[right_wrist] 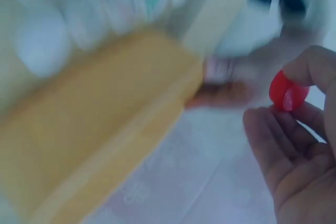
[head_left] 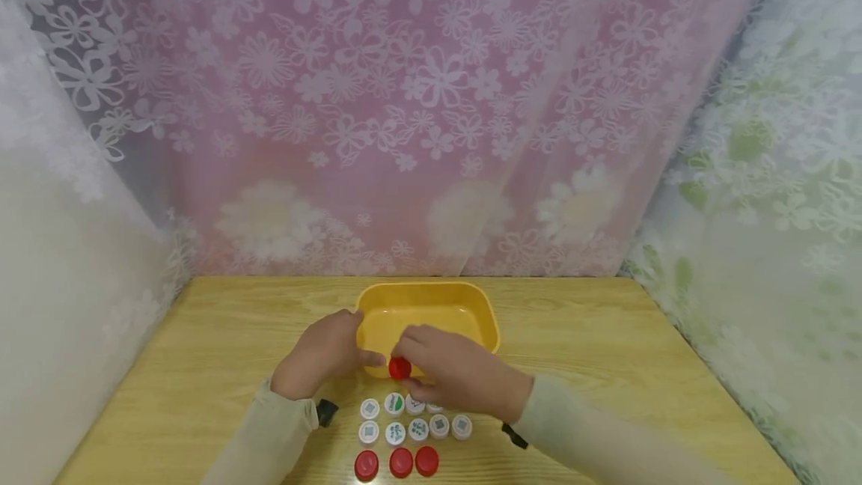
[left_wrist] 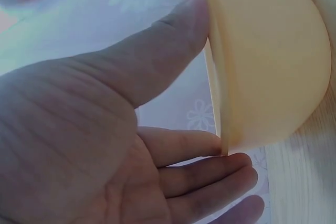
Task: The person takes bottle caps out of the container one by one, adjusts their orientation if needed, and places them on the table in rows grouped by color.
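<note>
My right hand (head_left: pixel 454 369) pinches a red bottle cap (head_left: pixel 400 368) between thumb and fingers, above the near side of a yellow plastic basin (head_left: pixel 431 318). In the right wrist view the same red cap (right_wrist: pixel 289 92) sits between the thumb and fingertips. My left hand (head_left: pixel 325 350) is at the basin's left side. Seen from the left wrist, its thumb and index fingertip touch the basin's rim (left_wrist: pixel 216 77), with the fingers nearly straight. White caps (head_left: pixel 395 434) with printed tops stand in two rows in front of the basin, partly hidden by my right hand.
Three red caps (head_left: pixel 400 462) form a row at the near edge of view, in front of the white ones. All stand on a wooden table (head_left: pixel 579 335). A pink floral curtain (head_left: pixel 404 133) hangs behind it, with pale curtains on both sides.
</note>
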